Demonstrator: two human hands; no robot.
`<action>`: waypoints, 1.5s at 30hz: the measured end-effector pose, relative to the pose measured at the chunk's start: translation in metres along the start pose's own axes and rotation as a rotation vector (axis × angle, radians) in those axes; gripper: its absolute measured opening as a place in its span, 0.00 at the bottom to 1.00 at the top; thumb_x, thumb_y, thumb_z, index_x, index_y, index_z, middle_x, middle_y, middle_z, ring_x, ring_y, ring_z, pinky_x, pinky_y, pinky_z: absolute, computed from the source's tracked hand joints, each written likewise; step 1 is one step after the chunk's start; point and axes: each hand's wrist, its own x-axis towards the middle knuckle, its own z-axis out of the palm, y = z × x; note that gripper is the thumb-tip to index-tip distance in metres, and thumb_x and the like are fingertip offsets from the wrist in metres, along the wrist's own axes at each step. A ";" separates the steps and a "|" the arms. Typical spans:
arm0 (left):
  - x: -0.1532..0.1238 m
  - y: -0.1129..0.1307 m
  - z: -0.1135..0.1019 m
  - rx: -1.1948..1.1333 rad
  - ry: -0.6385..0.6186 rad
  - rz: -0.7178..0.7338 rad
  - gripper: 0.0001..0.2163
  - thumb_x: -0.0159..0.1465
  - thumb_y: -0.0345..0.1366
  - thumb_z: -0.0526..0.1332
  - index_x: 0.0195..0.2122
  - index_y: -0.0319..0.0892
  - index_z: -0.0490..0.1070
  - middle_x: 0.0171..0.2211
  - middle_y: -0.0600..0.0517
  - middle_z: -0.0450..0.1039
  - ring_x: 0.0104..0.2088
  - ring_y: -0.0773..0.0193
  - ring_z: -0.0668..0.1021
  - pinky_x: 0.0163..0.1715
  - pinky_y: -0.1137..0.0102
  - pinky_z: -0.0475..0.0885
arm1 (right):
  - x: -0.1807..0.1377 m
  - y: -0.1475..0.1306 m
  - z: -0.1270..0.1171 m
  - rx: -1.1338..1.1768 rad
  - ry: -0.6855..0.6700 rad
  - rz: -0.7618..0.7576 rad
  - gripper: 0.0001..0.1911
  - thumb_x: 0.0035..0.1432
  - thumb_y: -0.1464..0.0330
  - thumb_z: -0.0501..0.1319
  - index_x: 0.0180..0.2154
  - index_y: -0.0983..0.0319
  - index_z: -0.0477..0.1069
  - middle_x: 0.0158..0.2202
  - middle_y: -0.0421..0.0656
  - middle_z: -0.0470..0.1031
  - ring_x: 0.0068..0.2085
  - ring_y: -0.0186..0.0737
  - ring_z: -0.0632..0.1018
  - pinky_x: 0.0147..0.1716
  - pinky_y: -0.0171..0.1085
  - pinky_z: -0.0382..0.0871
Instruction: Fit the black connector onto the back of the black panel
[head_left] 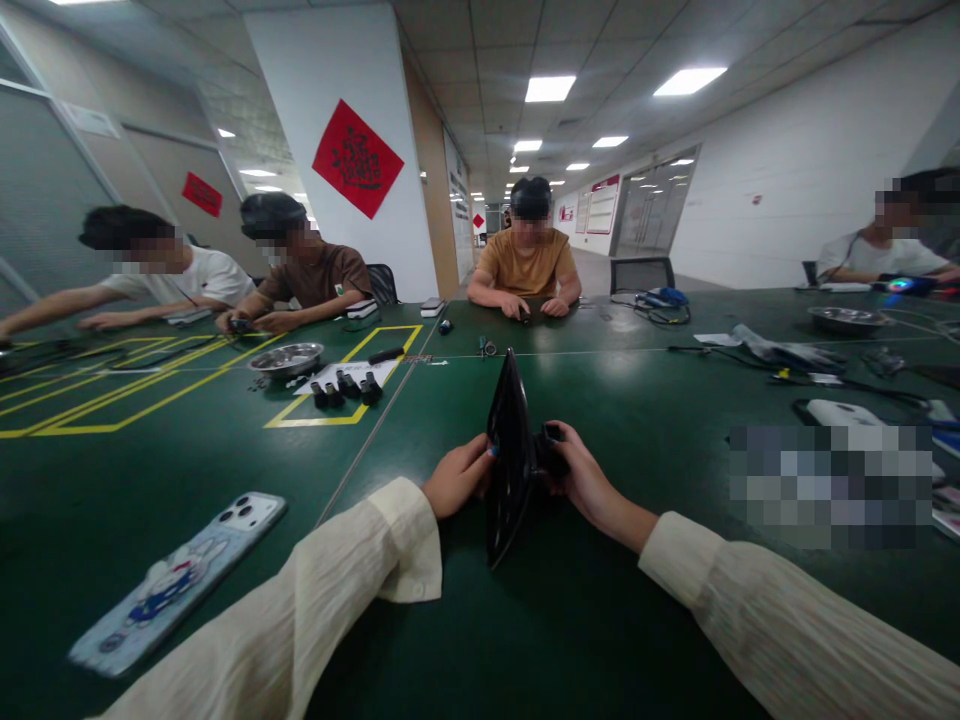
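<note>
A thin black panel (510, 470) stands on edge above the green table, seen nearly side-on, with a black block-shaped mount (551, 450) on its right face. My left hand (461, 475) is closed at the panel's left side, thumb and fingers against it. A small blue spot shows by those fingertips; I cannot make out what it is. Wrapped round the mount is my right hand (581, 470), its thumb on top. Left of my left sleeve lies a phone (180, 580) in a light blue cartoon case.
Across the green table (637, 620), a metal bowl (286, 360) stands near several black cylindrical parts (349, 388) on white paper. Cables (810, 370) and plastic bags (780, 345) lie at the right. A person (529, 250) sits opposite; others sit left and right.
</note>
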 end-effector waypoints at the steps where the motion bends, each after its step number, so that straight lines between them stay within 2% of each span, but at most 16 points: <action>1: 0.000 0.000 0.000 0.005 -0.002 -0.003 0.16 0.64 0.49 0.44 0.30 0.42 0.57 0.16 0.59 0.62 0.19 0.68 0.68 0.23 0.73 0.62 | 0.000 0.000 0.000 0.003 0.000 0.000 0.20 0.51 0.62 0.55 0.47 0.55 0.56 0.29 0.36 0.68 0.20 0.32 0.70 0.13 0.28 0.56; 9: 0.000 0.001 0.001 0.034 0.050 -0.014 0.21 0.66 0.49 0.36 0.27 0.42 0.59 0.15 0.57 0.62 0.19 0.68 0.68 0.25 0.72 0.63 | 0.001 0.001 -0.001 0.012 -0.015 -0.003 0.19 0.52 0.62 0.55 0.47 0.54 0.56 0.29 0.36 0.69 0.21 0.32 0.71 0.13 0.28 0.57; 14: -0.001 0.004 -0.002 0.018 -0.009 -0.001 0.17 0.64 0.50 0.43 0.28 0.42 0.58 0.16 0.59 0.62 0.19 0.68 0.68 0.24 0.73 0.62 | 0.001 0.002 -0.002 0.023 -0.025 -0.016 0.20 0.52 0.62 0.56 0.47 0.54 0.56 0.29 0.36 0.68 0.21 0.32 0.70 0.14 0.28 0.58; 19: 0.002 0.000 0.000 -0.092 -0.004 -0.048 0.22 0.64 0.52 0.40 0.24 0.41 0.58 0.14 0.58 0.59 0.17 0.69 0.65 0.21 0.73 0.61 | 0.001 0.001 -0.003 0.025 -0.037 -0.004 0.19 0.52 0.62 0.55 0.47 0.54 0.56 0.28 0.36 0.68 0.21 0.32 0.70 0.14 0.28 0.57; 23: 0.004 -0.001 0.002 -0.161 -0.021 -0.045 0.21 0.62 0.53 0.45 0.25 0.41 0.59 0.15 0.58 0.60 0.17 0.70 0.65 0.19 0.74 0.60 | 0.000 -0.001 0.000 0.019 -0.022 -0.002 0.19 0.51 0.63 0.56 0.46 0.54 0.57 0.29 0.36 0.68 0.21 0.32 0.69 0.14 0.29 0.58; 29: 0.005 0.000 0.003 -0.257 0.011 -0.159 0.24 0.60 0.56 0.46 0.19 0.40 0.58 0.12 0.57 0.57 0.14 0.72 0.61 0.17 0.75 0.57 | -0.001 -0.004 0.002 -0.033 -0.018 0.012 0.21 0.51 0.62 0.55 0.47 0.54 0.56 0.27 0.36 0.68 0.19 0.31 0.68 0.13 0.28 0.55; 35: 0.004 -0.003 0.005 -0.298 0.061 -0.083 0.16 0.59 0.48 0.51 0.23 0.40 0.58 0.15 0.58 0.58 0.17 0.71 0.64 0.18 0.76 0.59 | -0.002 -0.004 0.002 -0.024 -0.009 0.021 0.21 0.50 0.63 0.55 0.47 0.54 0.56 0.25 0.35 0.67 0.19 0.31 0.68 0.14 0.29 0.55; 40: 0.001 -0.001 0.003 -0.226 0.051 -0.016 0.08 0.60 0.40 0.49 0.28 0.41 0.58 0.16 0.59 0.59 0.17 0.70 0.66 0.19 0.75 0.60 | -0.002 -0.005 0.002 0.007 -0.008 0.020 0.19 0.50 0.63 0.55 0.46 0.54 0.57 0.27 0.36 0.68 0.20 0.32 0.69 0.15 0.29 0.56; 45: 0.000 0.001 0.001 -0.079 0.049 0.012 0.11 0.63 0.41 0.46 0.28 0.42 0.59 0.15 0.59 0.61 0.18 0.69 0.67 0.22 0.74 0.61 | -0.001 -0.004 0.001 0.010 -0.013 0.022 0.19 0.50 0.63 0.56 0.46 0.54 0.57 0.26 0.35 0.67 0.20 0.32 0.69 0.14 0.29 0.56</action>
